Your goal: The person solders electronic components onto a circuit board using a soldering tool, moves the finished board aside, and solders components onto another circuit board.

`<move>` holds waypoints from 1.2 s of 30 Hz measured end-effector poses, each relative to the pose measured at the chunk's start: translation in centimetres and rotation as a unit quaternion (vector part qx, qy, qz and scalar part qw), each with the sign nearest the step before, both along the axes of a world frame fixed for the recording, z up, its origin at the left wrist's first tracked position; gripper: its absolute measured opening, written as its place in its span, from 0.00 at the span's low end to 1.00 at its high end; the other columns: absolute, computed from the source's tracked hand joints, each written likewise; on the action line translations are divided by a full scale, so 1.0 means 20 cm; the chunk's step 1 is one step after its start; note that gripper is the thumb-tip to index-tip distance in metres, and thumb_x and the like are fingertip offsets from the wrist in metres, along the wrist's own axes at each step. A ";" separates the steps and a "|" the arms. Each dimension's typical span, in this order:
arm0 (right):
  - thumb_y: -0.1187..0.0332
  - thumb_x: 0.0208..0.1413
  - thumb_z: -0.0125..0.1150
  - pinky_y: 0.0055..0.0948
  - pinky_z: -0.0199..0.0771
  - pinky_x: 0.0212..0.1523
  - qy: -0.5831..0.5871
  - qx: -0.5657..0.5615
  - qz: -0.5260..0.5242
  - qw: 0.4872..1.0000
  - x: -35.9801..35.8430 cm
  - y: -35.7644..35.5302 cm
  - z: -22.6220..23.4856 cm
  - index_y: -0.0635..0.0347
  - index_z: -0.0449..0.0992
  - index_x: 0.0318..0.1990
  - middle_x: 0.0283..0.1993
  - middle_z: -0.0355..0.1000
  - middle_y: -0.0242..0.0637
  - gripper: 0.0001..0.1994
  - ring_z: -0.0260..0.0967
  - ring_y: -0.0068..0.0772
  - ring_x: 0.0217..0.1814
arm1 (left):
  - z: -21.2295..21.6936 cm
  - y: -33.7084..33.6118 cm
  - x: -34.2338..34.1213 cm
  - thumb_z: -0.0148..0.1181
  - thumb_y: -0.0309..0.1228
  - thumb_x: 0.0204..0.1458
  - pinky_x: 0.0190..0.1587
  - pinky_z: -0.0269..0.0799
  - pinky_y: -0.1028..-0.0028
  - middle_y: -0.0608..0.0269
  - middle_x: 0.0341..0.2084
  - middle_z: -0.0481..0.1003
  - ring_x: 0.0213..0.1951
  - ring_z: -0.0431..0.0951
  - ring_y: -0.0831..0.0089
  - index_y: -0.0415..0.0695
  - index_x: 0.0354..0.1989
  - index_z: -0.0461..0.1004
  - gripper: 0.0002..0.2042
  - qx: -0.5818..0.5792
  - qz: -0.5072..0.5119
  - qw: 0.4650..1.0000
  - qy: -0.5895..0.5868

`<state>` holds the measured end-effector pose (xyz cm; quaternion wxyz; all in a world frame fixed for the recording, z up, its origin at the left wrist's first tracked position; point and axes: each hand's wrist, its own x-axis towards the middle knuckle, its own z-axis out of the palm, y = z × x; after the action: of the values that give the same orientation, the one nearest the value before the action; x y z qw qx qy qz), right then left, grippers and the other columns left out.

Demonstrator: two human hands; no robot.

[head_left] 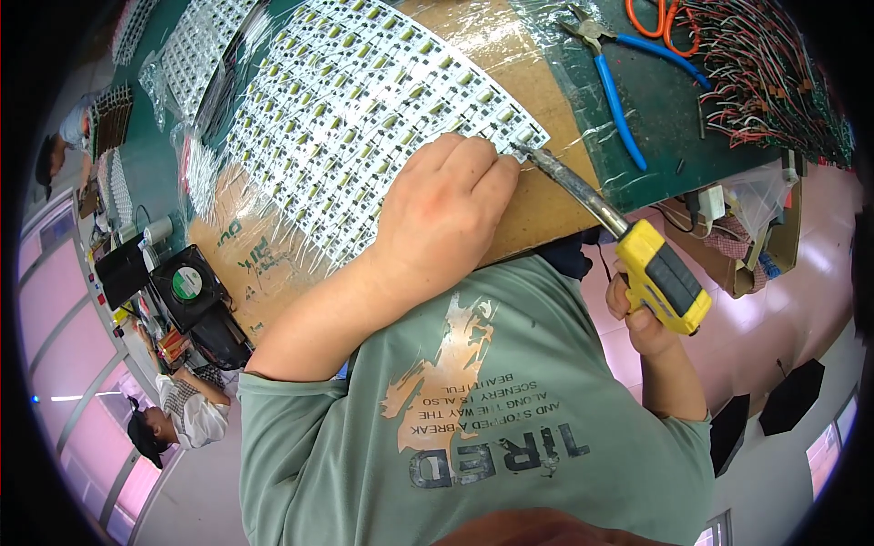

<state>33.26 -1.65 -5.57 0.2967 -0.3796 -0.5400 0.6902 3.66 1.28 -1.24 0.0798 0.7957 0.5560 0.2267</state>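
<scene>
The left hand was pictured palm down with its fingers bent, laid over the near right edge of a white panel of small circuit boards; whether anything was pinched beneath the fingers could not be told. A yellow and black soldering gun was gripped by its handle in the right hand, the fingers closed around it. The gun's metal tip was aimed at the panel's right corner, just beside the left hand's fingers, though contact could not be made out.

The panel, lined with rows of yellowish components and fringed by pale wires along its left side, was laid on a sheet of brown cardboard, which was placed at the near edge of a green work surface. To the right, blue-handled cutters were left with their handles spread, near orange-handled scissors and a heap of boards with red, black and white wires. More white panels were stacked at upper left, partly wrapped in clear plastic. Below them, a black fan with a green label was seen beside the cardboard. Farther left, a person in a dark cap was captured.
</scene>
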 end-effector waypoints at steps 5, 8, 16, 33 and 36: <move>0.49 0.50 0.64 0.23 0.61 0.27 0.073 -0.049 -0.027 0.996 -0.01 0.02 0.03 0.68 0.66 0.48 0.24 0.60 0.29 0.30 0.57 0.21 0.24 | 0.00 0.00 0.00 0.60 0.18 0.37 0.32 0.70 0.68 0.60 0.27 0.71 0.29 0.72 0.63 0.40 0.33 0.76 0.11 -0.004 -0.001 1.000 0.001; 0.39 0.43 0.65 0.19 0.50 0.20 0.057 -0.070 -0.059 0.994 -0.04 0.02 0.03 0.63 0.61 0.57 0.23 0.55 0.26 0.42 0.51 0.19 0.20 | 0.02 0.01 0.00 0.60 0.18 0.38 0.32 0.70 0.68 0.60 0.27 0.71 0.30 0.72 0.62 0.40 0.33 0.76 0.11 -0.010 0.002 1.000 0.007; 0.43 0.46 0.64 0.21 0.54 0.20 0.090 -0.001 -0.094 0.992 -0.18 0.23 0.12 0.68 0.59 0.57 0.21 0.57 0.28 0.41 0.54 0.21 0.20 | 0.02 0.00 0.00 0.61 0.23 0.40 0.34 0.70 0.68 0.61 0.27 0.71 0.32 0.73 0.63 0.43 0.34 0.75 0.10 -0.008 0.014 1.000 -0.016; 0.54 0.63 0.46 0.22 0.63 0.26 0.200 -0.013 -0.070 0.977 -0.68 0.82 0.27 0.66 0.67 0.52 0.24 0.62 0.31 0.22 0.61 0.22 0.23 | 0.24 0.08 -0.79 0.63 0.35 0.49 0.39 0.71 0.70 0.59 0.35 0.77 0.38 0.76 0.63 0.43 0.38 0.78 0.11 0.068 0.253 0.965 0.000; 0.49 0.62 0.44 0.20 0.63 0.28 0.124 -0.011 -0.107 0.986 -0.69 0.87 0.24 0.63 0.66 0.53 0.26 0.60 0.29 0.25 0.60 0.21 0.28 | 0.21 0.19 -0.87 0.62 0.38 0.50 0.41 0.72 0.69 0.58 0.38 0.77 0.40 0.77 0.63 0.44 0.41 0.78 0.14 0.049 0.259 0.965 0.011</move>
<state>19.47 15.74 -0.77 0.4297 -0.3502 -0.4479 0.7015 -13.72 5.09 3.05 -0.0267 0.6298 0.7321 0.2582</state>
